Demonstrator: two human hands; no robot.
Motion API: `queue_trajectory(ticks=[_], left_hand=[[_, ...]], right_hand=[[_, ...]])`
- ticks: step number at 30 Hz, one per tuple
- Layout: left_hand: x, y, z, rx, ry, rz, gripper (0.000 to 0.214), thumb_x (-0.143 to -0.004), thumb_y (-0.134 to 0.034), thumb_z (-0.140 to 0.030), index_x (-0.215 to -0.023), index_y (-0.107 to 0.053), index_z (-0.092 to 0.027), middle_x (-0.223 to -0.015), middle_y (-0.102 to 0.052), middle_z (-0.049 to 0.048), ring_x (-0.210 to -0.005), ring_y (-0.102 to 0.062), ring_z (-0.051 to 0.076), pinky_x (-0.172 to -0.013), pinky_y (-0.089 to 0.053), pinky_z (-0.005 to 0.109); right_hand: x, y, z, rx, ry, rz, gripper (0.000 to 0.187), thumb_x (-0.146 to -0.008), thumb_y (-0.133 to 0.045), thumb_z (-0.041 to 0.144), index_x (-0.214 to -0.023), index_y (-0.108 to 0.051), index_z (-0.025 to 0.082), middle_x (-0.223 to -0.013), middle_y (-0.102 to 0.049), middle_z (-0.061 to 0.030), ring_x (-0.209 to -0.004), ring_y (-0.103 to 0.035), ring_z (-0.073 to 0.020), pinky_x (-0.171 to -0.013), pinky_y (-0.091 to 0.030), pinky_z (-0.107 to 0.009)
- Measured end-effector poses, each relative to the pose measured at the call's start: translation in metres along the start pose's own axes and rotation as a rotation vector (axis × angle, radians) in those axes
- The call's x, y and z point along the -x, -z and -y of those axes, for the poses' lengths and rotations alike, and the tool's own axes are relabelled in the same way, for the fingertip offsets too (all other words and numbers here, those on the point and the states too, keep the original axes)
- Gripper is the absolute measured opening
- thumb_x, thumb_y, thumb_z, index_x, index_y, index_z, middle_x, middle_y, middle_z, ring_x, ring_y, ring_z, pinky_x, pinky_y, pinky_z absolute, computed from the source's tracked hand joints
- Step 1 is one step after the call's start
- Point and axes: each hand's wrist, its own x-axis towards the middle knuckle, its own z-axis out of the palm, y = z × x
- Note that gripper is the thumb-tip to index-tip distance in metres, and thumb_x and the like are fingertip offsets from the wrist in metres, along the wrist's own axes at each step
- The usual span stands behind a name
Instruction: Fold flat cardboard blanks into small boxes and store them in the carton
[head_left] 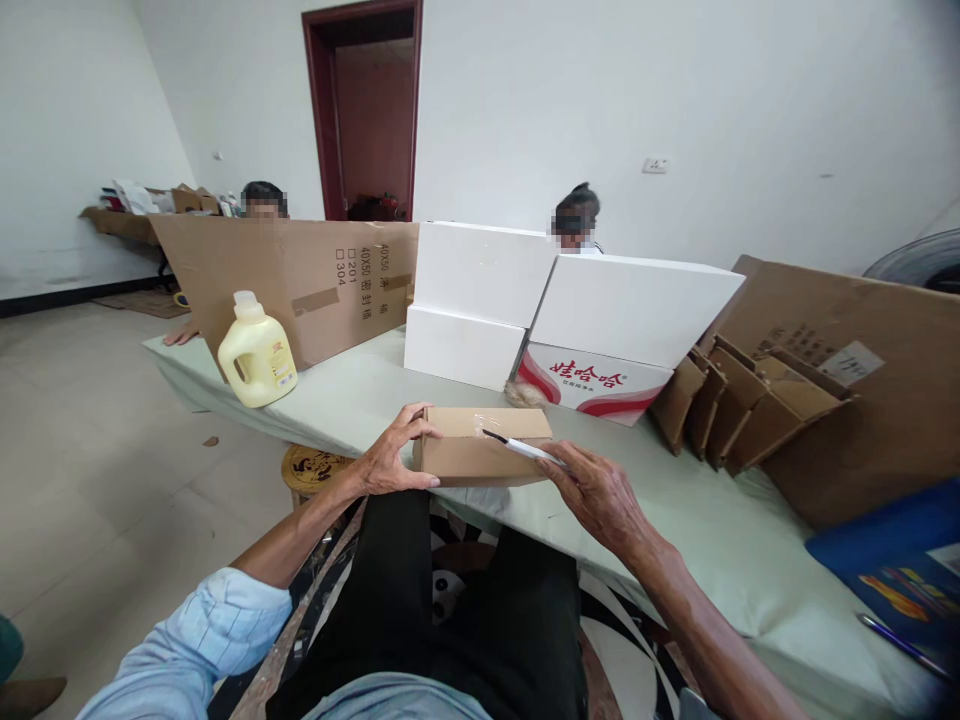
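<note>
A small brown cardboard box (480, 465) lies at the table's near edge, with a patch of clear tape on its top. My left hand (397, 455) is closed around the box's left end, thumb on the near side and fingers on top. In my right hand (592, 490) is a white-handled knife (517, 446), gripped at the handle. Its dark, narrow blade points left over the taped seam; whether the tip cuts into the tape I cannot tell.
A yellow detergent bottle (257, 355) stands left on the cloth-covered table (360, 385). White boxes (480, 275), a large brown carton (330, 290) and folded cardboard pieces (742, 400) line the far side. A blue package (900, 560) and pen (900, 640) lie right. Two people sit beyond.
</note>
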Motion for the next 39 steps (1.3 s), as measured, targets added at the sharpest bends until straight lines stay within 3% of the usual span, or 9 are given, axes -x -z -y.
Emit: queue_trajectory(ticks=[18, 25, 39], left_hand=[[0.003, -0.001, -0.006, -0.048, -0.009, -0.001, 0.065, -0.070, -0.095, -0.025, -0.129, -0.068, -0.024, -0.162, -0.039, 0.0140, -0.156, -0.042, 0.036, -0.129, -0.040, 0.052], [0.002, -0.001, -0.006, -0.056, -0.016, 0.001, 0.065, -0.069, -0.095, -0.027, -0.129, -0.069, -0.025, -0.161, -0.040, 0.0143, -0.156, -0.042, 0.038, -0.127, -0.042, 0.053], [0.002, 0.001, -0.007, -0.058, -0.024, 0.005, 0.065, -0.069, -0.097, -0.027, -0.128, -0.069, -0.025, -0.161, -0.040, 0.0140, -0.156, -0.043, 0.037, -0.128, -0.042, 0.052]], right_hand=[[-0.020, 0.007, -0.001, 0.190, 0.041, 0.169, 0.051, -0.119, -0.028, 0.049, -0.102, -0.069, 0.024, -0.095, -0.074, -0.0075, -0.080, -0.070, -0.0216, -0.061, -0.036, -0.032], [-0.022, 0.009, -0.004, 0.172, 0.086, 0.128, 0.039, -0.118, -0.034, 0.045, -0.114, -0.068, 0.024, -0.101, -0.076, -0.0079, -0.077, -0.069, -0.0216, -0.061, -0.038, -0.033], [-0.031, 0.013, 0.000, 0.259, 0.211, 0.046, 0.039, -0.118, -0.039, 0.042, -0.100, -0.067, 0.024, -0.087, -0.069, -0.0059, -0.080, -0.058, -0.0232, -0.066, -0.034, -0.035]])
